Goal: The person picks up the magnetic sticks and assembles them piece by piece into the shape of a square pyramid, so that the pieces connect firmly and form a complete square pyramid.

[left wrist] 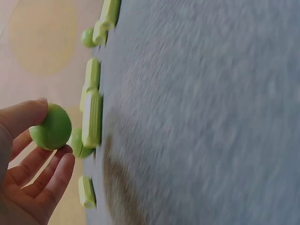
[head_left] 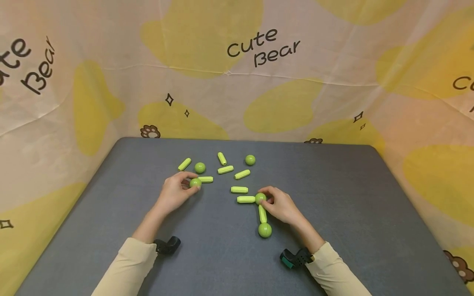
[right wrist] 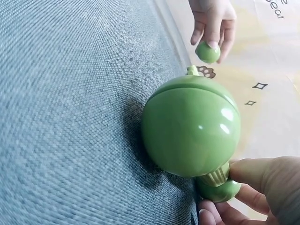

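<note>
Between thumb and fingers, my left hand (head_left: 177,191) pinches a green ball (left wrist: 55,127), held above the table in the left wrist view. Just beyond it lies a light green ribbed rod (head_left: 206,179). My right hand (head_left: 282,204) grips another green ball (head_left: 260,198) at the corner of a joined piece. From that ball one rod (head_left: 246,200) points left and a second rod (head_left: 263,214) runs toward me, ending in a third ball (head_left: 264,230). This end ball (right wrist: 190,126) looms large in the right wrist view and partly covers the gripped one.
Several loose rods lie near the table's middle and back, among them one rod (head_left: 239,189) just behind the joined piece. Two loose balls sit farther back, a left one (head_left: 200,167) and a right one (head_left: 250,160). A printed cloth (head_left: 207,102) hangs around the grey table (head_left: 333,197).
</note>
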The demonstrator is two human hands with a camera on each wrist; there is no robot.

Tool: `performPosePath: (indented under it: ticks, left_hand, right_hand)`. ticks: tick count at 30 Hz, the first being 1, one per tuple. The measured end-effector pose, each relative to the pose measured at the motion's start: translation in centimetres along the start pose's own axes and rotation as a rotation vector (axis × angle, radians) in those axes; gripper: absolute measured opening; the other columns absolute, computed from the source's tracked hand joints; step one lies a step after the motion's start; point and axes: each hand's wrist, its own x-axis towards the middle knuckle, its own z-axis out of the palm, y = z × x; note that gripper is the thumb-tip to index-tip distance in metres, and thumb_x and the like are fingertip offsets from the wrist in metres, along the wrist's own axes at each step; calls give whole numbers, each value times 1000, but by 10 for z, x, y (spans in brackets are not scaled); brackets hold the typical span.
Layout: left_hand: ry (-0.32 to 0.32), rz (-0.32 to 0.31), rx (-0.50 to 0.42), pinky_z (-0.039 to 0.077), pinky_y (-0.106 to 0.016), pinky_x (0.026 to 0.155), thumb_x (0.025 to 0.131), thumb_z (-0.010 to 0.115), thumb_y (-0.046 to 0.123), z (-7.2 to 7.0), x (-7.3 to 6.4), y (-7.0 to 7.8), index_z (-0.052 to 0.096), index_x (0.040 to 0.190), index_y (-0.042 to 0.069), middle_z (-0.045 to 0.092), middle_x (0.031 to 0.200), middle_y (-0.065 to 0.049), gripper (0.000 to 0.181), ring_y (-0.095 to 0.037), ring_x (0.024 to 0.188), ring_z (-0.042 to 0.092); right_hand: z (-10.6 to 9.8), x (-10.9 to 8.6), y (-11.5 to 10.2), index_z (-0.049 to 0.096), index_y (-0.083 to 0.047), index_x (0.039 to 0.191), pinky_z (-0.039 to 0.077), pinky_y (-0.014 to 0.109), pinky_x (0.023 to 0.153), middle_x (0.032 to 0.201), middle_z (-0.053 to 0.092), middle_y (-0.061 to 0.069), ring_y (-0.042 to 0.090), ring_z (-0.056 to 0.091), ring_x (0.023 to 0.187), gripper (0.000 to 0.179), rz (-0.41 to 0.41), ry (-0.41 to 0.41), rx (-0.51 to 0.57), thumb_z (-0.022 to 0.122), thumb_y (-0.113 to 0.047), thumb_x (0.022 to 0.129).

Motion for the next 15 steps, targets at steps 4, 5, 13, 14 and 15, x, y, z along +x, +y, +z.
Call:
performPosePath:
  ticks: [4,5,13,14,15]
  left_hand:
    - [-26,47,-16,52,-33,67,75,75,14,12,1,6,67,103,8,64,97,-7,30,-18,76,64]
    - [-32,60,-21,52,-32,67,75,74,14,15,1,7,67,103,8,64,96,-6,29,-17,76,64]
    - [-79,119,-64,51,-27,65,75,75,13,34,3,21,67,101,9,64,95,-3,27,-13,74,62]
    - [-86,124,-59,50,-26,65,75,75,13,36,3,22,67,100,10,64,93,-2,27,-13,74,61]
    - [-95,129,-59,50,-27,65,74,75,13,38,3,24,67,100,10,64,92,-2,27,-13,73,61]
  right_hand:
    - [0,0,0,62,-11,113,45,24,60,106,63,3,7,57,73,29,8,-2,3,65,-16,85]
    - [0,0,-1,62,-11,113,45,24,60,106,63,3,7,57,73,29,10,-2,4,65,-16,85]
    - [1,1,-1,62,-12,112,45,24,60,106,64,3,7,57,72,28,8,7,-4,66,-15,84]
    - [1,2,-1,62,-12,112,45,24,60,105,64,3,7,57,72,28,8,7,-4,66,-15,84]
    - [1,2,-1,62,-12,112,45,24,60,105,64,3,7,56,72,28,8,7,-3,66,-16,84]
